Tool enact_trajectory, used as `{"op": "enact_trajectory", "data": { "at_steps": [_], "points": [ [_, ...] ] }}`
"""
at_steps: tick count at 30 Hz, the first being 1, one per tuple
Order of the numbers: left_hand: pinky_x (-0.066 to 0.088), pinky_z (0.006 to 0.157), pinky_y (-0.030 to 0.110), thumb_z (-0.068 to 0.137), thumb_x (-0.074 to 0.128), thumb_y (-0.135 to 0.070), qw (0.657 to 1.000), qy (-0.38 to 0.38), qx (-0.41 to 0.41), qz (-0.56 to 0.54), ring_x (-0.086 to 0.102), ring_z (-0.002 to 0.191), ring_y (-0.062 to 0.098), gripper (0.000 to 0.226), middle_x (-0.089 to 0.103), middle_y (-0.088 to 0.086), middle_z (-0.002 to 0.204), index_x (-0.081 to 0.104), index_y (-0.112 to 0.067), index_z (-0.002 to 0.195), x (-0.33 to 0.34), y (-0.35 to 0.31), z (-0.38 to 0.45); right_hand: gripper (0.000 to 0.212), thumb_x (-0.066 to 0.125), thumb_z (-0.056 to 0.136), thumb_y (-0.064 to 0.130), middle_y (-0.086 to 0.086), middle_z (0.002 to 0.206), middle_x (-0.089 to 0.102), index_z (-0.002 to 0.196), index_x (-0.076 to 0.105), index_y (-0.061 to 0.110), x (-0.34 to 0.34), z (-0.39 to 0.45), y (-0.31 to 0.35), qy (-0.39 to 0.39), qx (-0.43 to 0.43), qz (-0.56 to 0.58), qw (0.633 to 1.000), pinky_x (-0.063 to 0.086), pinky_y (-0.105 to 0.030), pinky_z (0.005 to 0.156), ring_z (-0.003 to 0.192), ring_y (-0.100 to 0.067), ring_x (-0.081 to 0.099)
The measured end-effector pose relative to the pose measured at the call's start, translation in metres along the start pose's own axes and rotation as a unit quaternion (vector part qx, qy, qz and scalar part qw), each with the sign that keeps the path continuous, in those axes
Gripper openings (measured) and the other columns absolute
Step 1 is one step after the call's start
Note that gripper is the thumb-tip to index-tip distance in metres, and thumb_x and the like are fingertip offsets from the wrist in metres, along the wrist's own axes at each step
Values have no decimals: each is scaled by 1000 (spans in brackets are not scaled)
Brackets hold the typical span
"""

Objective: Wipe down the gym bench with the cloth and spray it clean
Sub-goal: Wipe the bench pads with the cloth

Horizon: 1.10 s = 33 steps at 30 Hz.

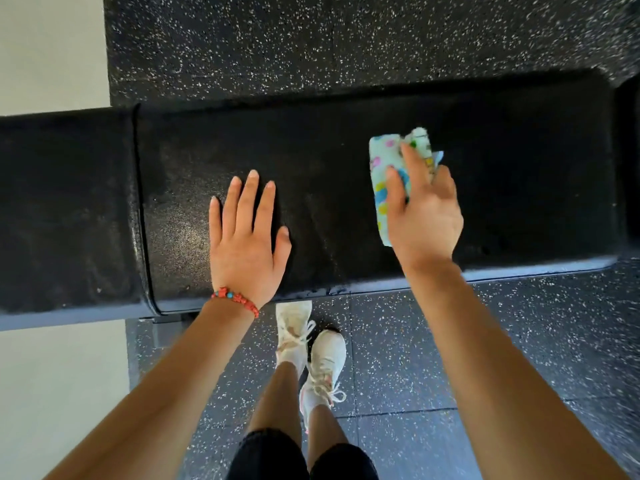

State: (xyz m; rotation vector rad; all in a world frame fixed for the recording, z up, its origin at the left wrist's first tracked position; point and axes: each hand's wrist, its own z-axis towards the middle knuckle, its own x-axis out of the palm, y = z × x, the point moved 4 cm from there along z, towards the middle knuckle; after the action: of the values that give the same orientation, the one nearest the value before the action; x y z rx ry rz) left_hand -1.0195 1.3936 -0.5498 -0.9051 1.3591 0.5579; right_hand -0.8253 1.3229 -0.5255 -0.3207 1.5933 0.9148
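Gym bench [329,161], a black padded unit, is lying crosswise through the middle of the head view, extending from the left edge to the right edge. Its main pad is meeting a shorter pad section [65,209] at a seam on the left. The pad surface is showing a dull sheen around the centre-left.

Left hand [247,237] is resting flat on the main pad, palm down, fingers straight and slightly spread, holding nothing. A red beaded bracelet [237,299] is sitting on the left wrist, at the near edge of the bench.

Right hand [424,209] is positioned to the right of the left hand, well apart from it, over the right half of the main pad. Its fingers are pressing down on a pale patterned cloth [382,174] with coloured spots. The cloth is lying bunched on the pad, mostly under and to the left of the right hand, with a crumpled part showing beyond the fingertips. The fingers are slightly bent; whether they are curling round the cloth cannot be told.

Two white laced sneakers [325,355] are standing on the speckled rubber floor [519,341] just in front of the near bench edge, between the two forearms. A pale floor area [52,393] is showing at the left, beside the speckled surface.
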Motion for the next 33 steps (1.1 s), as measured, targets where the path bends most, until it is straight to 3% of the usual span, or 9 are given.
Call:
{"op": "enact_trajectory", "data": {
  "at_steps": [4,9,12,16,18,21,28,30,33],
  "points": [
    [13,112,51,90,36,-29,1000,-8,2,-2,28,136,36,52,37,17,146,40,-5,137,2,0,1,35,53,92,24,-24,96,59,124,58,12,3,6,17,-53,70,13,996,49,-40,59,82,-39,58],
    [15,111,51,89,40,-26,998,-48,-17,-43,34,132,37,48,43,20,140,48,-2,130,-4,-6,8,33,52,86,28,-18,81,63,111,67,12,25,5,82,-5,-77,29,997,50,-34,50,66,-32,60],
    [14,111,52,90,39,-26,998,-43,-2,-47,35,131,38,48,43,21,140,48,-2,131,-5,-16,28,35,48,88,31,-17,79,62,113,66,14,20,20,72,16,-156,-9,988,49,-34,50,66,-32,60],
    [16,110,53,91,39,-27,999,-20,19,-33,32,134,39,51,38,21,143,44,-2,134,0,-24,57,41,42,95,36,-22,107,57,132,49,20,1,68,-4,-27,39,-23,999,47,-41,65,95,-38,56],
    [15,110,53,91,37,-29,1000,-7,21,-14,29,135,38,52,36,20,145,40,-3,137,3,-25,62,40,43,96,34,-21,111,54,134,47,20,-4,79,-18,-52,94,-19,994,46,-42,68,99,-37,54],
    [14,111,52,92,35,-29,1000,-8,21,2,26,136,36,53,34,19,147,36,-5,139,7,-25,60,39,47,95,30,-22,106,56,131,51,17,0,75,2,-55,85,-15,995,47,-40,65,93,-37,55],
    [13,112,52,91,36,-28,1000,-14,17,3,26,136,36,52,35,20,146,38,-4,138,7,-26,61,33,57,88,27,-19,80,60,117,63,13,6,71,28,4,-115,7,993,49,-37,49,68,-34,59],
    [15,111,54,91,36,-28,1000,-14,8,6,28,135,38,51,36,22,144,40,-2,136,5,-28,61,36,51,91,32,-20,87,60,123,59,17,-2,80,2,16,-104,-8,994,49,-39,55,77,-36,59],
    [15,112,53,91,37,-27,1000,-22,-14,-15,29,134,39,51,37,23,144,43,0,134,1,-42,62,39,47,95,33,-23,105,57,131,51,20,-27,97,-62,-23,14,-15,1000,47,-42,65,92,-39,56]
  ]
}}
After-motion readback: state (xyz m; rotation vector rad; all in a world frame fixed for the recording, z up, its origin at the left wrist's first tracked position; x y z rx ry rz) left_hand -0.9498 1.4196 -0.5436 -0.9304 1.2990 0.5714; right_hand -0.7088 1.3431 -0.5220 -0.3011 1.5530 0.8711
